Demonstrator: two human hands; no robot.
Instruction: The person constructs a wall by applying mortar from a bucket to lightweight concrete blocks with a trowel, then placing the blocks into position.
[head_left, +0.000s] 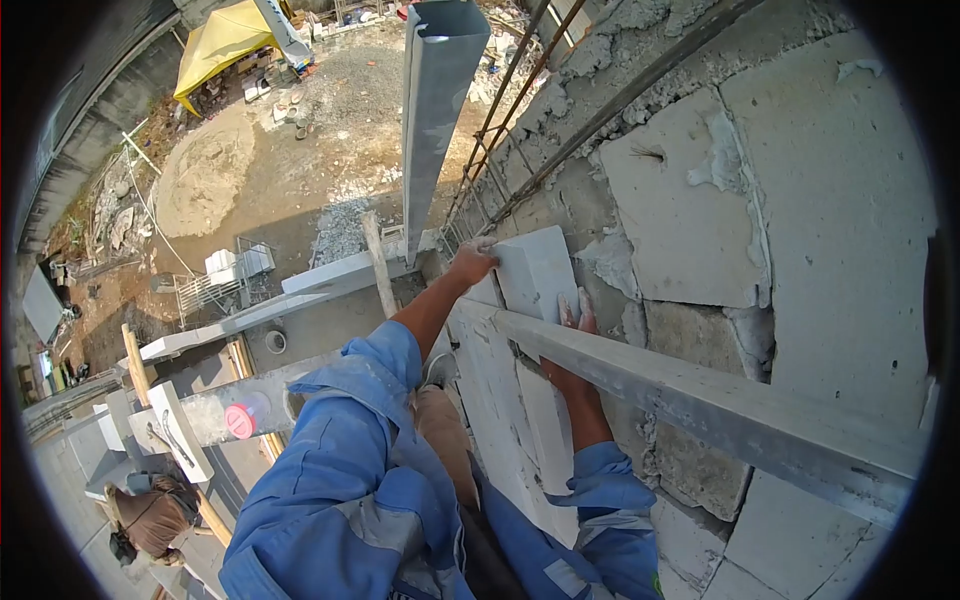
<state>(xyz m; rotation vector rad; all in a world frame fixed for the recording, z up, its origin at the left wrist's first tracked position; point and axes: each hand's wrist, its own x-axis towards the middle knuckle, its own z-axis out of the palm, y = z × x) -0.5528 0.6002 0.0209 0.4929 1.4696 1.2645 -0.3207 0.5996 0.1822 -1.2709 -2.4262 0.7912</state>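
A pale aerated concrete block [538, 268] stands against the rough block wall, held between my two hands. My left hand [474, 263] is closed on its left upper edge. At the block's lower right edge is my right hand [578, 318], its fingers pressed along the side; part of that hand and wrist is hidden behind a long metal beam [690, 395]. Beneath the block runs a course of pale blocks [490, 365] beside my legs.
An upright metal channel [436, 130] rises just beyond my left hand, with rusty rebar [490, 150] next to it. A wooden pole [379, 262] leans nearby. Far below lies the yard, with a yellow canopy [225, 45]. A person [155, 515] is at the lower left, near a pink-lidded container [241, 420].
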